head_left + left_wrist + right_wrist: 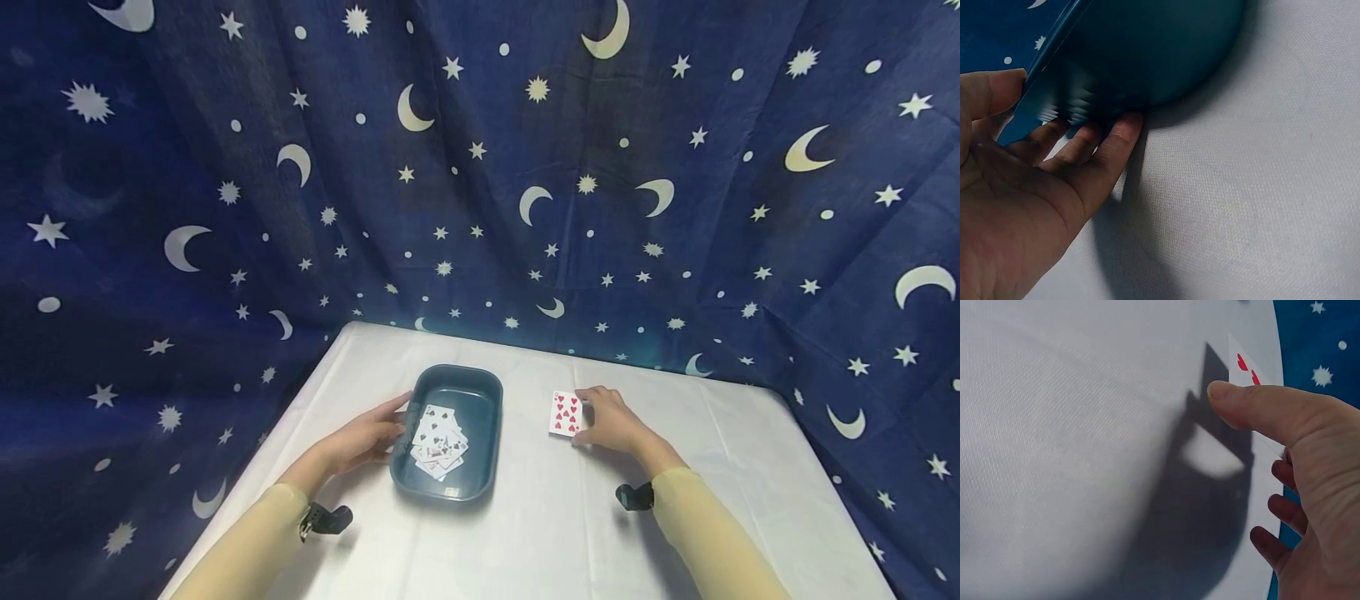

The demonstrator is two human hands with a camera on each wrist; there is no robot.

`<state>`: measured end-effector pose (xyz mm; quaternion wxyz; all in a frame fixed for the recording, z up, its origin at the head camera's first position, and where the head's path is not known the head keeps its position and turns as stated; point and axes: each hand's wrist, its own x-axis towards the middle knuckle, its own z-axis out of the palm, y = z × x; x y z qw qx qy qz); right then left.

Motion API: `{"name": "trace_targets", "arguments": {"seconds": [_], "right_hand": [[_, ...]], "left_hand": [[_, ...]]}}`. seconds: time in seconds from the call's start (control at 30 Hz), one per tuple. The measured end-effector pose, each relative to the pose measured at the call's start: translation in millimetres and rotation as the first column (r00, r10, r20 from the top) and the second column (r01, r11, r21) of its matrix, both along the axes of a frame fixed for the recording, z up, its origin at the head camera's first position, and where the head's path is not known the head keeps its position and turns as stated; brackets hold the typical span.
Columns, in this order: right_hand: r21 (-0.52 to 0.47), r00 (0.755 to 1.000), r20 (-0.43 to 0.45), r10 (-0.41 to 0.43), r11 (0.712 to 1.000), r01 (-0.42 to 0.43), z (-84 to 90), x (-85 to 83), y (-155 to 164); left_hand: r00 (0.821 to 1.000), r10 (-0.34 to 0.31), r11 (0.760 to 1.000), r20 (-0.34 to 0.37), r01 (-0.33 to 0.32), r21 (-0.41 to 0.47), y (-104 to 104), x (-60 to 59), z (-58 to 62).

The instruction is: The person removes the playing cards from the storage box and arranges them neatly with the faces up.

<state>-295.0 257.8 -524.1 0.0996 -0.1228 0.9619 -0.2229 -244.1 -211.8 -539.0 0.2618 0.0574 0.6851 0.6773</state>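
Note:
My right hand [611,421] pinches a playing card [565,413] with red hearts, to the right of the bin. Its thumb is at the card's near edge and its fingertips at the far edge. A thin side edge shows along the card's near end, as on a stack. In the right wrist view the thumb overlaps the card [1241,362]. My left hand [363,437] rests with loosely extended fingers against the left wall of a dark teal plastic bin [483,450]. In the left wrist view its fingertips [1125,125] touch the bin's outer side, with the thumb near the rim.
Several loose playing cards [438,437] lie face up in an overlapping heap on the bin's floor, toward its left side. A white cloth covers the table [540,533]. Behind it hangs a dark blue curtain [480,183] with moons and stars.

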Motion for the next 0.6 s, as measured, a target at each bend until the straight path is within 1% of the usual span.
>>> {"name": "trace_targets", "arguments": {"seconds": [0.2, 0.47, 0.6], "right_hand": [[0.006, 1.0, 0.025, 0.008, 1.0, -0.008, -9.4, -1.4, 3.4], [0.036, 0.999, 0.04, -0.002, 0.999, 0.0, -9.9, -4.6, 0.3], [0.047, 0.999, 0.043, -0.009, 0.999, 0.007, -11.3, -5.9, 1.3]], "left_hand": [[1.0, 0.008, 1.0, -0.005, -0.008, -0.017, 0.0, 1.3, 1.9], [1.0, 0.01, 1.0, 0.002, -0.01, -0.006, -0.2, 1.1, 1.5], [1.0, 0.022, 0.999, 0.003, -0.022, -0.025, 0.7, 0.6, 1.3]]}}
